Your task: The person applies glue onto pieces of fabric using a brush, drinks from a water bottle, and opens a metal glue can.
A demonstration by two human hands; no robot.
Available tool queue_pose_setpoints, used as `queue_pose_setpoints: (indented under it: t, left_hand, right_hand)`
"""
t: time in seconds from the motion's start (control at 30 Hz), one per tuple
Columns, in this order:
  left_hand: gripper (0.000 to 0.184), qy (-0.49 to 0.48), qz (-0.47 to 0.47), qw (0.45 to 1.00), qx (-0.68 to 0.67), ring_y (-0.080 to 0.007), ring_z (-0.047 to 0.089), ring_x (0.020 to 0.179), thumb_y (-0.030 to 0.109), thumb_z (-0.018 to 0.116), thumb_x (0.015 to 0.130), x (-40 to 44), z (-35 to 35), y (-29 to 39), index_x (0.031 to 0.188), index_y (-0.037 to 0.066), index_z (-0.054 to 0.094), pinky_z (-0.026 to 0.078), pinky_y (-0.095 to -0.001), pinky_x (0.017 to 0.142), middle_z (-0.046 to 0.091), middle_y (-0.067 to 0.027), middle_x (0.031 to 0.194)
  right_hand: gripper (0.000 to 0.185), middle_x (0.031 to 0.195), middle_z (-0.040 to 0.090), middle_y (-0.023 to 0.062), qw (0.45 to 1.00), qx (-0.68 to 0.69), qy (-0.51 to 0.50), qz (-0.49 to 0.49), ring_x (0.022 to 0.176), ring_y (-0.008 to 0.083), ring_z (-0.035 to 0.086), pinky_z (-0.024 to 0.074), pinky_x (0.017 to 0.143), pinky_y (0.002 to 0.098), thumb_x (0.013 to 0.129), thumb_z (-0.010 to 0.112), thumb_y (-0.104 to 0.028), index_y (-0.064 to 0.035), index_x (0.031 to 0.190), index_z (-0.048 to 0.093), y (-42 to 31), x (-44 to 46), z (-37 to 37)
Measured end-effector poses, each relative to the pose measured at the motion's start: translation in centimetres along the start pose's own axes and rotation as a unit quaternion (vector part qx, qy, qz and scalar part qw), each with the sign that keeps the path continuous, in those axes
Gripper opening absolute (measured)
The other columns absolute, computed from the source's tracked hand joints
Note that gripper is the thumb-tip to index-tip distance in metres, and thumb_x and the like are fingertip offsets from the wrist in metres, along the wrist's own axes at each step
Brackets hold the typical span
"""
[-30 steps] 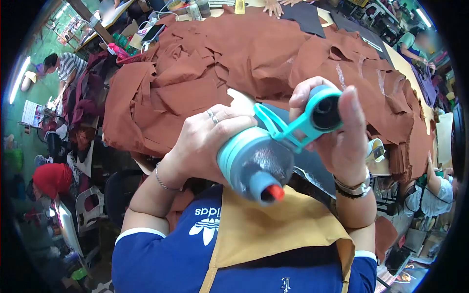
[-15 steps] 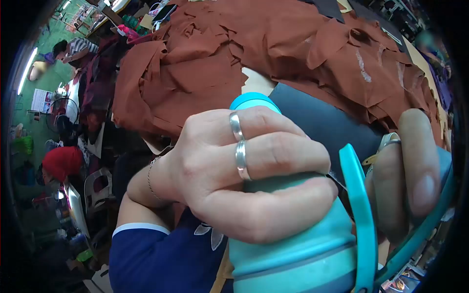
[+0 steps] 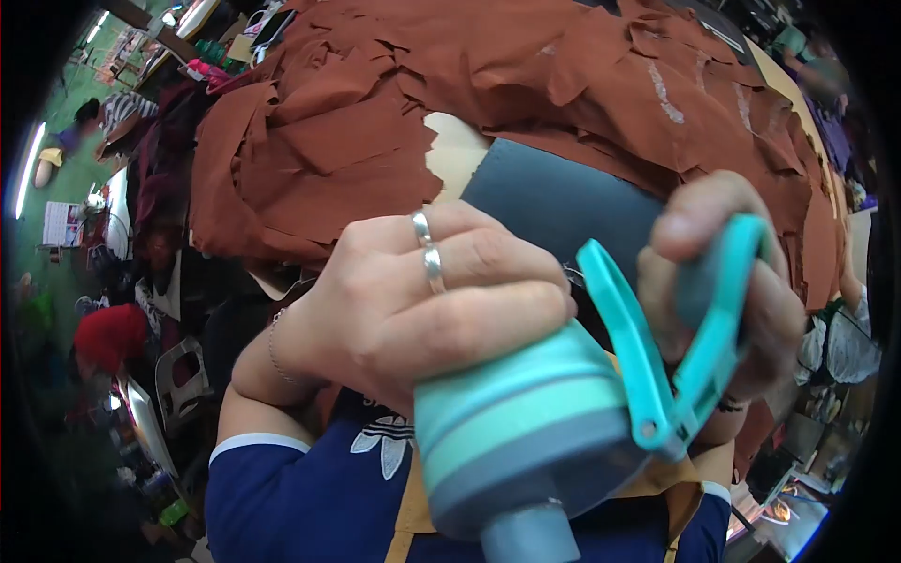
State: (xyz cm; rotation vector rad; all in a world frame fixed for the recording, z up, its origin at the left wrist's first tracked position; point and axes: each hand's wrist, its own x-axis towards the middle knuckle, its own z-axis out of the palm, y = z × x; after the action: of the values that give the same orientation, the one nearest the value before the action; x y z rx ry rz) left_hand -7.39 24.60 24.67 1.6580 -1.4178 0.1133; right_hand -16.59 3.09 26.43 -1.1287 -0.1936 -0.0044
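My left hand (image 3: 441, 291), with two silver rings and a thin bracelet, is wrapped around a teal, mint and grey water bottle (image 3: 526, 413). The bottle tilts so that its grey spout (image 3: 530, 537) faces the bottom of the view. A hinged teal strap (image 3: 615, 342) rises from the bottle's right side, beside my left fingertips. My right hand (image 3: 765, 305), a little blurred, has its fingers closed around the grey and teal lid piece (image 3: 718, 300) joined to that hinge. The far end of the bottle is hidden behind my left hand.
Heaped brown leather pieces (image 3: 319, 159) cover the table ahead, with a dark flat sheet (image 3: 563, 192) in front. A white chair (image 3: 180, 375) stands left. People sit or bend at left, one in red (image 3: 113, 338). Plastic bags (image 3: 849, 342) are at right.
The bottle has moved away from the camera and its spout has come into view. My right hand has shifted left and up with the lid piece, and its fingers show more.
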Motion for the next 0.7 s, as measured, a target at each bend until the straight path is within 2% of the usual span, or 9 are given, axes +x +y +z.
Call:
queue_pose_setpoints:
  t: [0.1,0.2,0.3,0.4,0.6,0.7]
  left_hand:
    - [0.043,-0.001,0.001,1.000,-0.003,-0.0223,0.071,0.080,0.017,0.084,0.066,-0.4,0.6,-0.9,0.104,0.014,0.062,0.059,-0.0332,0.071,0.072,-0.0030,0.099]
    - [0.047,-0.002,0.025,1.000,-0.004,-0.0237,0.071,0.079,0.018,0.084,0.070,-0.5,0.8,-1.2,0.109,0.011,0.060,0.057,-0.0338,0.069,0.071,-0.0049,0.096]
    - [0.051,0.002,0.077,0.997,-0.004,-0.0238,0.069,0.071,0.018,0.083,0.068,-0.4,1.1,-2.1,0.111,0.007,0.059,0.055,-0.0319,0.062,0.069,-0.0082,0.089]
    - [0.051,0.004,0.077,0.997,-0.016,-0.0241,0.068,0.071,0.019,0.083,0.068,-0.4,1.3,-2.1,0.111,0.007,0.059,0.055,-0.0323,0.062,0.069,-0.0085,0.089]
    - [0.044,-0.010,-0.001,1.000,-0.008,-0.0229,0.071,0.081,0.018,0.085,0.067,-0.3,1.2,-0.8,0.105,0.015,0.063,0.058,-0.0336,0.070,0.072,-0.0017,0.099]
    - [0.045,-0.015,-0.002,1.000,0.001,-0.0230,0.071,0.081,0.017,0.086,0.066,-0.3,1.1,-0.7,0.104,0.015,0.063,0.058,-0.0336,0.069,0.072,-0.0017,0.099]
  right_hand:
    - [0.046,0.080,0.055,0.0098,0.996,-0.024,0.085,0.011,0.055,0.0085,0.051,0.0398,0.046,0.0213,0.093,0.056,-0.031,0.0107,0.112,0.052,0.5,0.3,0.6]
    - [0.047,0.086,0.055,0.0094,0.996,-0.006,0.087,0.028,0.058,0.0083,0.051,0.0394,0.047,0.0210,0.092,0.057,-0.030,0.0116,0.113,0.053,0.9,0.1,0.3]
    - [0.047,0.082,0.054,0.0084,0.995,-0.007,0.096,0.020,0.056,0.0084,0.051,0.0397,0.046,0.0214,0.093,0.058,-0.031,0.0120,0.112,0.053,1.0,-0.1,0.3]
    - [0.048,0.079,0.053,0.0077,0.995,-0.007,0.093,0.015,0.055,0.0086,0.050,0.0400,0.046,0.0217,0.094,0.058,-0.032,0.0124,0.112,0.053,1.1,-0.4,0.0]
    - [0.050,0.077,0.052,0.0076,0.995,-0.021,0.093,0.010,0.054,0.0088,0.049,0.0394,0.045,0.0215,0.094,0.058,-0.034,0.0125,0.111,0.053,0.9,-0.5,-0.1]
    - [0.050,0.078,0.052,0.0076,0.995,-0.021,0.097,0.012,0.054,0.0086,0.049,0.0394,0.045,0.0215,0.093,0.059,-0.034,0.0125,0.111,0.053,1.0,-0.5,-0.1]
